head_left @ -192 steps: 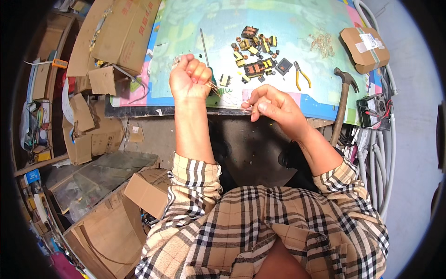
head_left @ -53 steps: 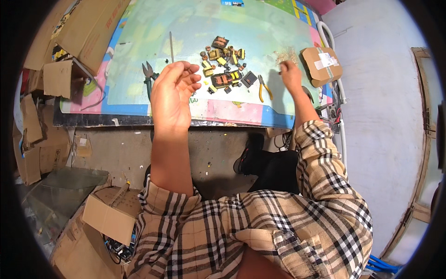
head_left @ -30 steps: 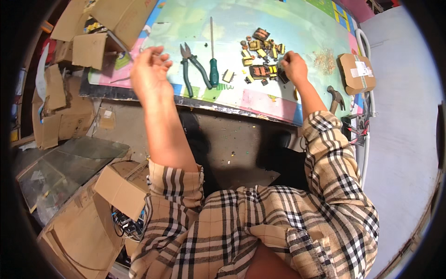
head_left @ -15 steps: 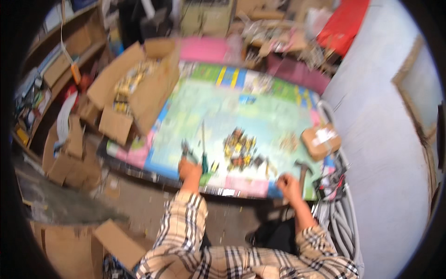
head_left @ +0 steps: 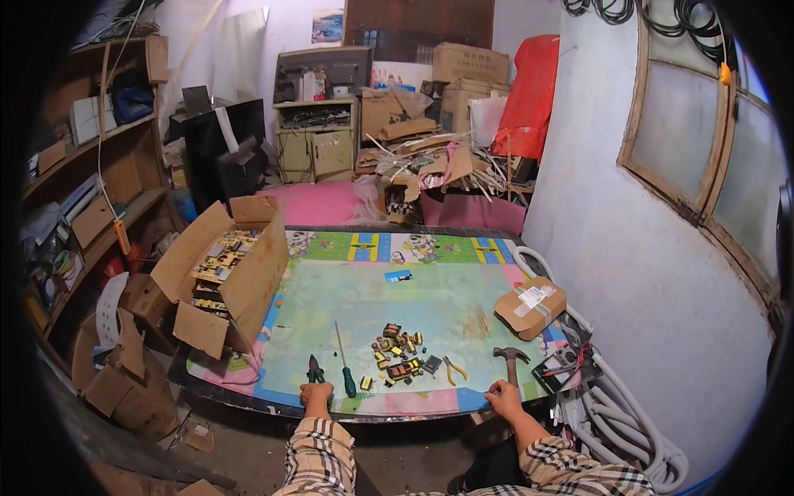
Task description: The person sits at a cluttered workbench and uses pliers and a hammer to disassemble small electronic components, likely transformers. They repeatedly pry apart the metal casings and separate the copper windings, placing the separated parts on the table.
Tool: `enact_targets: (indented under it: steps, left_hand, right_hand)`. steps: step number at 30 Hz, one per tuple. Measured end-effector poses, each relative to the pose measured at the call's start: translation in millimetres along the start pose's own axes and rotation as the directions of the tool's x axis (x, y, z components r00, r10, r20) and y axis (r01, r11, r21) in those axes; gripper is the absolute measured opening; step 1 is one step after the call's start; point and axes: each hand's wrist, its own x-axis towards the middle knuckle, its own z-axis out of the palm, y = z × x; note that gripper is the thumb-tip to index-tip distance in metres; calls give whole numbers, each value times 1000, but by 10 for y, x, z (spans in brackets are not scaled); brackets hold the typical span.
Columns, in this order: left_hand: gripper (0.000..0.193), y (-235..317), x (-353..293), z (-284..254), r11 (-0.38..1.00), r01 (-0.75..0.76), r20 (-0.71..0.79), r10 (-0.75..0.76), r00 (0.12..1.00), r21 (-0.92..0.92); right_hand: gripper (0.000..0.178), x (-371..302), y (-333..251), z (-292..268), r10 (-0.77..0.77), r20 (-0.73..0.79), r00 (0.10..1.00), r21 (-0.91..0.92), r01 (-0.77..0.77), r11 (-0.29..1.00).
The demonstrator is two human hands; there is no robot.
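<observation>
My left hand (head_left: 316,398), at the near edge of the table, is closed around the handles of dark pliers (head_left: 314,372), whose jaws point away from me. To its right lie a screwdriver (head_left: 349,384) with a green handle and a single small yellow-and-black transformer (head_left: 366,383). Past these is a pile of small transformers (head_left: 401,365) with yellow tape. A pair of yellow-handled pliers (head_left: 452,372) lies right of the pile. My right hand (head_left: 504,400) rests by the table edge, fingers curled together; what they hold, if anything, is hidden. Beside it lies a claw hammer (head_left: 511,358).
An open carton (head_left: 256,285) of circuit boards stands on the table's left. At the right are a taped brown box (head_left: 531,310), a meter with red leads (head_left: 566,368) and coiled grey hose (head_left: 612,430). A blue card (head_left: 399,276) lies further back. Shelves (head_left: 91,223) line the left.
My view has tilted up, bringing the back wall and window into sight. My left hand still grips the pliers; my right hand stays beside the hammer.
</observation>
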Motion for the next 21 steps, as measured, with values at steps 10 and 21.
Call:
enact_targets:
  steps: [10, 21]
  left_hand:
    - [25, -231, 164, -279, 551, 500, 626, 52, 778, -668]
    - [19, -180, -255, -470, 606, -52, 424, 612, 668, -793]
  right_hand:
    - [22, -57, 124, -22, 122, 28, 992, 159, -125, 979]
    - [19, -148, 84, 86, 230, 73, 970, 431, -239, 870]
